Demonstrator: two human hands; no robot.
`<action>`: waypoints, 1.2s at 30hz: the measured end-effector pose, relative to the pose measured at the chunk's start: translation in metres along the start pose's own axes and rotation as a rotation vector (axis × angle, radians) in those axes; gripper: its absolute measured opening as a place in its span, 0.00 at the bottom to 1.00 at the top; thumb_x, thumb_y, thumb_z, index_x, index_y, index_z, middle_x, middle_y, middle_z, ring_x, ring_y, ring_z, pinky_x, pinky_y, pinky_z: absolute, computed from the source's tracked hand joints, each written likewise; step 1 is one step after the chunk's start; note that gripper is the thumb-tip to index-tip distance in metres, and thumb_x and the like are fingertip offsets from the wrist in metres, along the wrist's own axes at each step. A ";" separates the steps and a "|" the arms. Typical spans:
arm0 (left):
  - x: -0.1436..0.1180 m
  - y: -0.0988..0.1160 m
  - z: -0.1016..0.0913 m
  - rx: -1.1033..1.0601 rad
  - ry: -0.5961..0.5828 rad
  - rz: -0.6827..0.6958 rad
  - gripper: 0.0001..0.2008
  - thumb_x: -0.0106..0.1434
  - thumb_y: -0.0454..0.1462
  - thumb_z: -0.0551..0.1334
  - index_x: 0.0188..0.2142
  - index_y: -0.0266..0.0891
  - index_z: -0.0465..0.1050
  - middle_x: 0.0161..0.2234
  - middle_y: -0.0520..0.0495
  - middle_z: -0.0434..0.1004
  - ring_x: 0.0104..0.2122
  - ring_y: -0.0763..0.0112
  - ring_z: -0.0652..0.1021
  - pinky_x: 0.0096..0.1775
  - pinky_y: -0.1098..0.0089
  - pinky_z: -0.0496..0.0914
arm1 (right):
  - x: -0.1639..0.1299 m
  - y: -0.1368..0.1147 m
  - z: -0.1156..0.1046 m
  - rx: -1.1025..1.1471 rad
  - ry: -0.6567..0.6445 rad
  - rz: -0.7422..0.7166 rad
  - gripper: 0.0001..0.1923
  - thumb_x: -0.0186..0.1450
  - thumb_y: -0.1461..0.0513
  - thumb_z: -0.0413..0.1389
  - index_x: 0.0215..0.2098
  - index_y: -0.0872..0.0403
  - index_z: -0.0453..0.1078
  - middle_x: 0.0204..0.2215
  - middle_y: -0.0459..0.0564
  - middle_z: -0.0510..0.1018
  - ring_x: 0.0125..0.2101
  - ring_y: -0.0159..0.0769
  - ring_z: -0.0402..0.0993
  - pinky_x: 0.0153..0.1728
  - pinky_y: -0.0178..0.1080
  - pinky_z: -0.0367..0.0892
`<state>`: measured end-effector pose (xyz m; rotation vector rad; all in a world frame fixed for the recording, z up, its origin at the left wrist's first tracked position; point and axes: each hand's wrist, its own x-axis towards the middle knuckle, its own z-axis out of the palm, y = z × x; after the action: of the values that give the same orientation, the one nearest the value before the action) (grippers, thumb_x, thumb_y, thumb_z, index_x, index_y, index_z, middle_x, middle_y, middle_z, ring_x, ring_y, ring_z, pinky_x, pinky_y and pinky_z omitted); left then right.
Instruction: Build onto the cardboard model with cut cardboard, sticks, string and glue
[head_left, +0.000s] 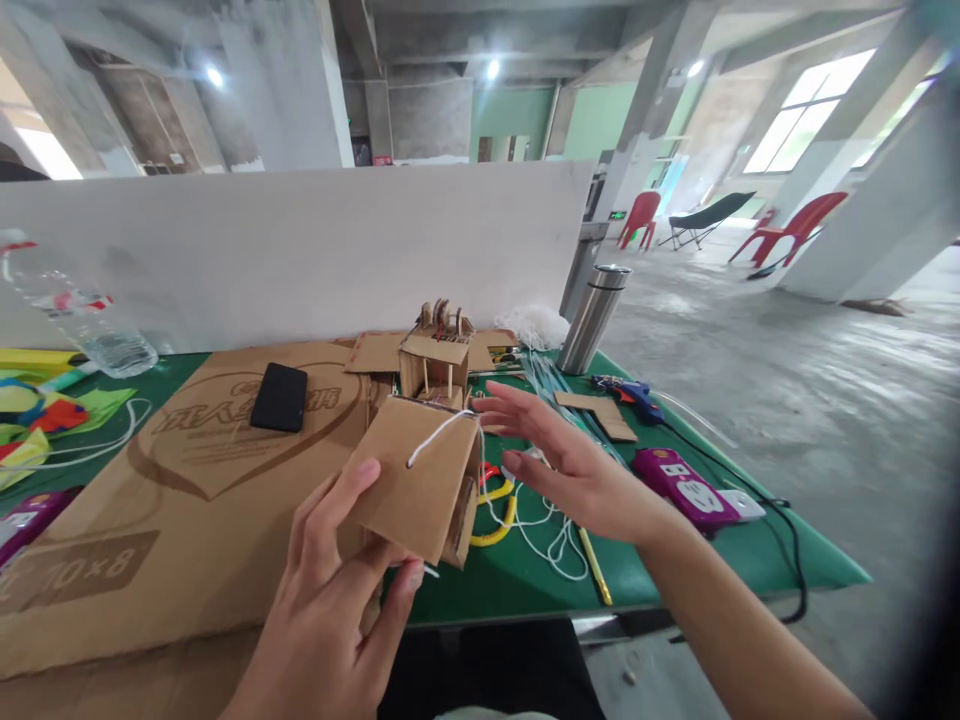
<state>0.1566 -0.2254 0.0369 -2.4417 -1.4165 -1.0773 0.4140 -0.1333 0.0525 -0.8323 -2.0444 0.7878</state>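
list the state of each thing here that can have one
small brown cardboard box: held up, tilted, white string threaded through it
left hand: closed grip on the box
right hand: open, fingers spread, holding nothing
steel flask: upright, lid on
black phone: lying flat, screen dark

Two red chairs (787, 228), one steel flask (592, 318), one phone (279, 397).

Your left hand (330, 590) rises from six o'clock, palm facing you, thumb and fingers pinched closed at about one o'clock. Your right forearm enters from four o'clock, and your right hand (559, 460) lies flat and open, fingers spread toward ten o'clock, gripping nothing.
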 end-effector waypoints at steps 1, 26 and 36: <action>0.000 0.000 -0.001 0.005 -0.003 0.003 0.09 0.67 0.30 0.59 0.42 0.43 0.75 0.66 0.44 0.50 0.62 0.54 0.65 0.59 0.53 0.71 | 0.007 -0.006 0.005 0.039 0.004 -0.018 0.27 0.71 0.59 0.52 0.67 0.47 0.55 0.58 0.55 0.72 0.55 0.42 0.72 0.51 0.47 0.72; 0.003 0.000 -0.002 0.059 0.013 0.075 0.10 0.67 0.29 0.58 0.43 0.43 0.74 0.65 0.41 0.52 0.63 0.54 0.64 0.58 0.56 0.71 | 0.016 0.104 -0.008 -0.353 0.284 0.211 0.22 0.64 0.44 0.55 0.23 0.51 0.71 0.24 0.47 0.74 0.29 0.39 0.70 0.34 0.40 0.63; 0.003 -0.013 0.001 0.226 0.056 0.206 0.12 0.65 0.26 0.60 0.43 0.42 0.74 0.61 0.40 0.57 0.64 0.55 0.63 0.61 0.56 0.67 | 0.012 0.092 -0.002 -0.371 0.228 0.191 0.14 0.66 0.51 0.57 0.37 0.52 0.77 0.39 0.53 0.80 0.41 0.45 0.77 0.44 0.46 0.69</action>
<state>0.1477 -0.2154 0.0346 -2.3159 -1.1681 -0.8818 0.4355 -0.0686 -0.0107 -1.2785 -1.9500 0.3918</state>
